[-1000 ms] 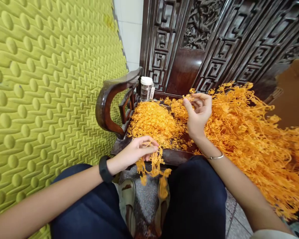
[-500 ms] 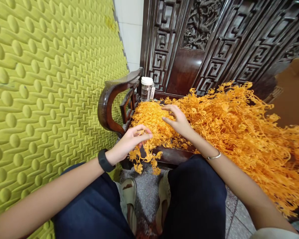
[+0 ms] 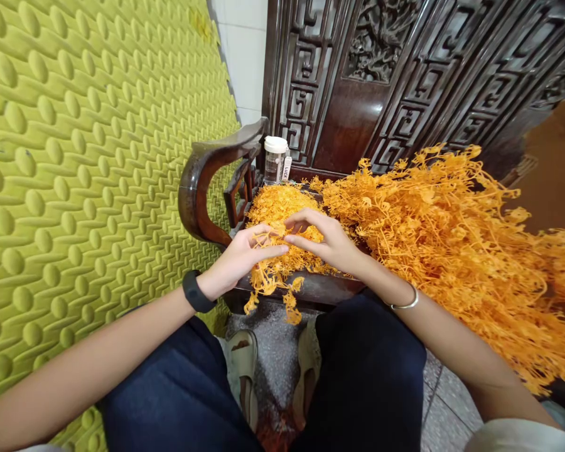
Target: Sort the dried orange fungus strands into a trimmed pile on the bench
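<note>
A yellow padded mat fills the left side, and beside it stands a dark wooden seat with a carved back and a curved armrest. A big orange heap of long stems spreads over the right part, and a smaller heap of short bits lies on the seat near the armrest. Over that smaller heap's front edge the two hands meet: the left hand looks clamped on an orange bunch, which dangles past the front of the seat, while the right hand has thumb and finger apart, their tips close to the top of the bunch. The step in hand seems to be picking at the held bunch; the next move calls for a fine pinch by the right fingertips and a steady left grip. Counted by size, there is one mat, one seat, two heaps (the pieces in them are too tangled to number), two hands, one held bunch (one stem or several, I cannot tell), one white-lidded jar beside the armrest, and one small tag next to the jar.
</note>
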### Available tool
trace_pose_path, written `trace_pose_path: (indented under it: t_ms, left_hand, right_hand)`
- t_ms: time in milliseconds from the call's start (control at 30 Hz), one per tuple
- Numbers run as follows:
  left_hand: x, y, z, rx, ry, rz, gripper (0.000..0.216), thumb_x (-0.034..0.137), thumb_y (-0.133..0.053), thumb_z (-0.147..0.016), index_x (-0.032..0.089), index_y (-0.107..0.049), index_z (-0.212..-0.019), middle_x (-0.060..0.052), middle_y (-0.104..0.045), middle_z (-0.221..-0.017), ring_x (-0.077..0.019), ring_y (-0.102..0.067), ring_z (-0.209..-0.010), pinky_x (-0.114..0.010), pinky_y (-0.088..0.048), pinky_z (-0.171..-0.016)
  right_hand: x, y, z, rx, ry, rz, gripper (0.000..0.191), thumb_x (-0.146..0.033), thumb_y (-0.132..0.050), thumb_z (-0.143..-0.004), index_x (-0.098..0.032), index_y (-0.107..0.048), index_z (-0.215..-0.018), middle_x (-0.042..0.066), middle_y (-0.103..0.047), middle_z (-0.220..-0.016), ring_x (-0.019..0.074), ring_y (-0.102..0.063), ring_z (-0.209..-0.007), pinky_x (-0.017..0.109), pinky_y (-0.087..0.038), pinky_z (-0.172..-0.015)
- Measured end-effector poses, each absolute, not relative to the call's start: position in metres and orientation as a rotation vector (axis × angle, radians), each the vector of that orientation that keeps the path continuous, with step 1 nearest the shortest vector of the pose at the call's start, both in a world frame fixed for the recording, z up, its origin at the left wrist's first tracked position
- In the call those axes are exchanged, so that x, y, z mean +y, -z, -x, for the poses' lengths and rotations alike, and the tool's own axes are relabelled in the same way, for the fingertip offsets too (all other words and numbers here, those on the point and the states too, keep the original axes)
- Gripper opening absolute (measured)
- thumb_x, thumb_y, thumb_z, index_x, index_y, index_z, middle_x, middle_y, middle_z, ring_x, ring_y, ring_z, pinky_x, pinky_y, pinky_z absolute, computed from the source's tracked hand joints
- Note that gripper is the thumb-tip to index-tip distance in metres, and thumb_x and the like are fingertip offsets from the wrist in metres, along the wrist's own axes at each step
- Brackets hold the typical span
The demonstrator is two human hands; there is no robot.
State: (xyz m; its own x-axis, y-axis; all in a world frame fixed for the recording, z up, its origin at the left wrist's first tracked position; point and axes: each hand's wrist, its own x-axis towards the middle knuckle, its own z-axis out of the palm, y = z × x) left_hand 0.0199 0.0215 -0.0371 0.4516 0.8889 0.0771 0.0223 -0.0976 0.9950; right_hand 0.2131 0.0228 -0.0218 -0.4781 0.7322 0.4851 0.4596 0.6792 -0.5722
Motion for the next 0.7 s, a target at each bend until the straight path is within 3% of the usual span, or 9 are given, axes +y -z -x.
trace_pose_path:
  t_ms: [267,367,467,600,700]
  left_hand:
    - [0.0226,0.0384,-0.0213,0.84,-0.879,-1.769,0.015,0.029,-0.064,-0.074,0.015,-0.059,-0.078,0.001,-0.057,-0.078,-0.0138,-0.051,-0.076,-0.026,-0.039,-0.072]
    - [0.024,0.0398,-0.0217,0.857,-0.881,-1.786,0.015,0.03,-0.063,-0.076,0.016,-0.059,-0.077,0.001,-0.058,-0.078,-0.0134,-0.051,-0.074,-0.026,-0.038,-0.07]
    - [0.0246,0.0414,-0.0222,0.825,-0.866,-1.782,0.016,0.032,-0.061,-0.078,0.016,-0.061,-0.08,0.0,-0.06,-0.081,-0.0139,-0.052,-0.076,-0.026,-0.039,-0.071]
    - [0.0239,0.0408,-0.023,0.836,-0.799,-1.776,0.022,0.037,-0.058,-0.081,0.015,-0.062,-0.082,0.002,-0.054,-0.073,-0.0104,-0.046,-0.064,-0.024,-0.034,-0.061]
    - [0.0248,0.0359,-0.0241,0.832,-0.823,-1.717,0.022,0.037,-0.057,-0.081,0.016,-0.062,-0.078,0.003,-0.053,-0.07,-0.0096,-0.044,-0.06,-0.023,-0.033,-0.059]
  right_hand:
    - [0.0215,0.0236,-0.2084,-2.025,-0.771,0.843,0.024,-0.031,-0.069,-0.074,-0.019,-0.05,-0.083,0.0,-0.056,-0.084,0.0114,-0.054,-0.08,0.028,-0.045,-0.076]
    - [0.0223,0.0242,-0.2083,-1.946,-0.904,0.839,0.027,-0.03,-0.071,-0.072,-0.019,-0.05,-0.086,-0.001,-0.056,-0.082,0.0106,-0.054,-0.077,0.027,-0.045,-0.075]
    - [0.0235,0.0227,-0.2091,-1.955,-0.933,0.874,0.026,-0.03,-0.07,-0.073,-0.018,-0.056,-0.09,-0.001,-0.058,-0.082,0.0106,-0.054,-0.076,0.027,-0.044,-0.074]
    - [0.0261,0.0214,-0.2103,-1.962,-0.892,0.935,0.019,-0.032,-0.068,-0.074,-0.016,-0.059,-0.07,0.0,-0.06,-0.072,0.011,-0.053,-0.071,0.029,-0.042,-0.072]
    - [0.0281,0.0228,-0.2083,-1.783,-0.865,0.992,0.019,-0.031,-0.07,-0.07,-0.017,-0.057,-0.066,-0.001,-0.058,-0.07,0.0109,-0.052,-0.068,0.029,-0.041,-0.068]
